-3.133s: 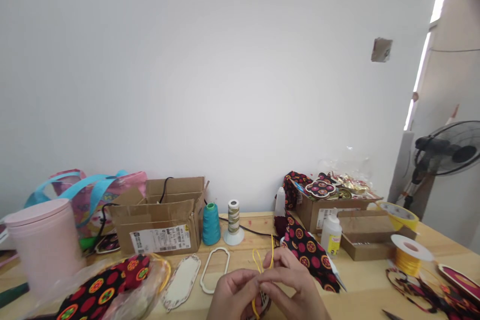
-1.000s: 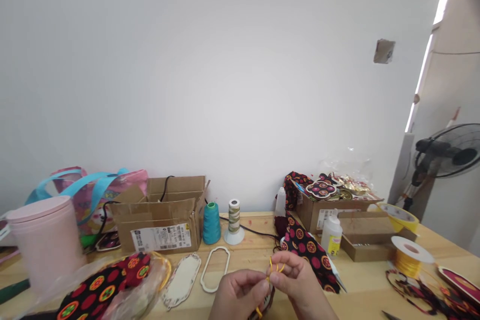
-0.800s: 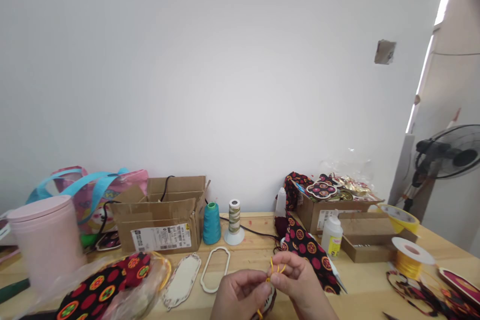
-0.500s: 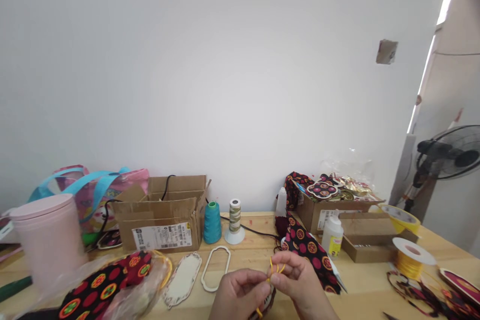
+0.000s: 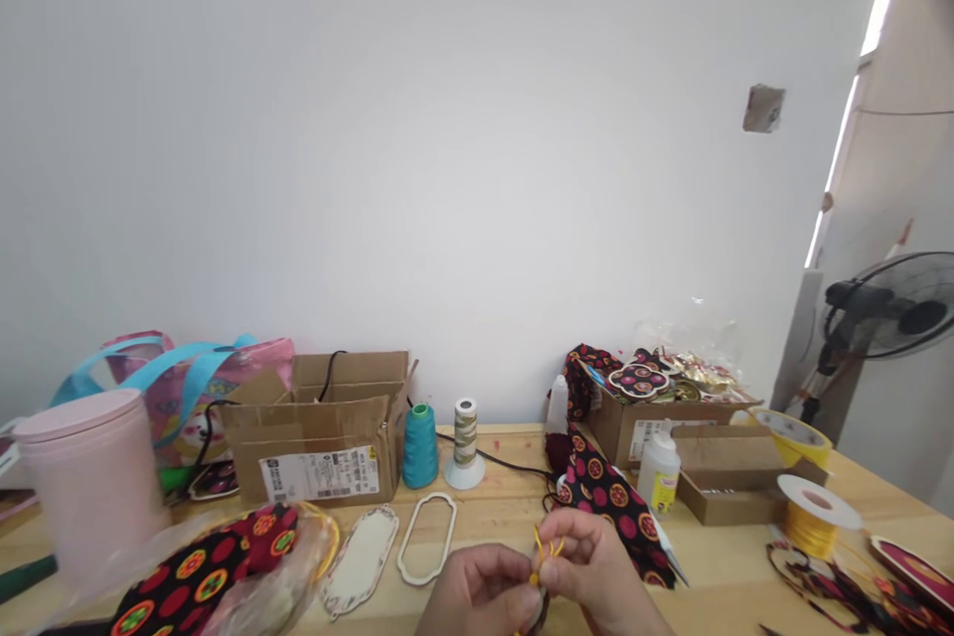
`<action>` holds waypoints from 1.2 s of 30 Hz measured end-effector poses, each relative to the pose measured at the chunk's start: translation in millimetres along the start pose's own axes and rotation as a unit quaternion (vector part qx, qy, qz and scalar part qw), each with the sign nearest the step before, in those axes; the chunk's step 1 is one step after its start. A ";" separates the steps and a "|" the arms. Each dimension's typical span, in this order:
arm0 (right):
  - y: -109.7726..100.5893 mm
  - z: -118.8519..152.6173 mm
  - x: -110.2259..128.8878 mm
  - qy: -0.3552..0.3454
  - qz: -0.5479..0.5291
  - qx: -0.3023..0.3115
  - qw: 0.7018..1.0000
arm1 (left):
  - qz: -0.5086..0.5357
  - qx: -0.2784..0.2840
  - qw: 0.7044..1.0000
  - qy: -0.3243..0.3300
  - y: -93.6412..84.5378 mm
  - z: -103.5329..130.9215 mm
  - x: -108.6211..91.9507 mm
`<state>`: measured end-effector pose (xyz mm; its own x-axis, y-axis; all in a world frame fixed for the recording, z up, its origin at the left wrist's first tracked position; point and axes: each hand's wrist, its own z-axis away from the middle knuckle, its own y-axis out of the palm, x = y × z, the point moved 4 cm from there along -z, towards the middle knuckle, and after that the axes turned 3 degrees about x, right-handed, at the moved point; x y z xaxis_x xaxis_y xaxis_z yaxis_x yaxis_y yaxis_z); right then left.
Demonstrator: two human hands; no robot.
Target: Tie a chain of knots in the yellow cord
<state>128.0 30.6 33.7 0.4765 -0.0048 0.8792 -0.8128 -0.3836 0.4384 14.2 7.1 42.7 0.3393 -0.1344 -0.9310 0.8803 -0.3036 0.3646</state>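
Observation:
At the bottom centre my left hand [image 5: 484, 593] and my right hand [image 5: 592, 566] meet, fingertips almost touching. Both pinch a thin yellow cord [image 5: 547, 549], whose loops stick up by the right fingers. A small knot or bead of the same yellow shows between the two hands. Below them hangs a dark piece, mostly hidden by my fingers, so its kind cannot be made out. Just left of my left hand lies a white scalloped frame [image 5: 402, 561], and beyond it a cream plaque with a patterned edge [image 5: 363, 559].
A spool of yellow cord [image 5: 812, 539], a glue bottle [image 5: 660, 474] and patterned black fabric [image 5: 609, 492] are on the right. Behind stand thread cones [image 5: 421, 447] and cardboard boxes [image 5: 245, 462]. A pink canister [image 5: 89, 477] stands left, near bagged fabric [image 5: 198, 566].
Both hands stay pinched on the yellow cord, with its knot pulled slightly lower. The dark piece beneath is now more hidden. The view has shifted a little.

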 end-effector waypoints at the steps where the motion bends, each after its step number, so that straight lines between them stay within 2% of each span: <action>1: 0.5 0.1 0.9 -0.003 -0.003 0.005 1.000 | 0.003 0.005 1.000 0.000 -0.1 0.1 0.2; 5: 1.6 0.8 3.9 -0.004 -0.007 0.012 1.000 | 0.000 0.010 1.000 -0.007 -0.5 0.6 0.9; 9: -1.0 0.5 2.5 -0.002 0.016 0.000 1.000 | -0.048 0.002 0.999 0.006 -0.9 -0.1 -1.1; 13: -3.9 -0.3 1.7 -0.011 0.064 -0.025 0.998 | -0.075 0.009 0.997 0.013 -1.1 -1.9 -1.9; 16: -3.6 0.5 8.0 -0.042 0.132 -0.050 0.989 | -0.055 -0.004 0.998 0.009 -4.6 -3.3 -0.1; 19: 0.3 3.3 19.8 -0.104 0.230 -0.059 0.966 | -0.038 -0.036 0.999 0.004 -11.0 -4.6 2.4; 24: 11.1 11.0 33.0 -0.228 0.419 -0.018 0.879 | -0.040 -0.064 0.997 0.021 -19.2 -5.8 2.8; 26: 12.0 12.7 32.6 -0.244 0.440 -0.016 0.864 | -0.022 -0.056 0.998 0.029 -19.9 -6.4 2.4; 30: 7.6 13.0 30.6 -0.224 0.386 -0.077 0.892 | 0.048 -0.032 0.998 0.036 -17.1 -7.1 0.7; 33: 5.8 13.4 32.8 -0.231 0.365 -0.134 0.892 | 0.091 -0.036 0.995 0.028 -14.3 -6.6 -1.0; 36: 8.5 9.2 30.4 -0.209 0.373 -0.108 0.898 | 0.104 -0.038 0.994 0.022 -11.8 -4.6 -3.2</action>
<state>138.7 18.7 62.5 -0.1801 -0.5486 0.8165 -0.9823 0.0576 -0.1780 4.3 15.5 41.4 0.5293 -0.1454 -0.8359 0.8112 -0.2019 0.5488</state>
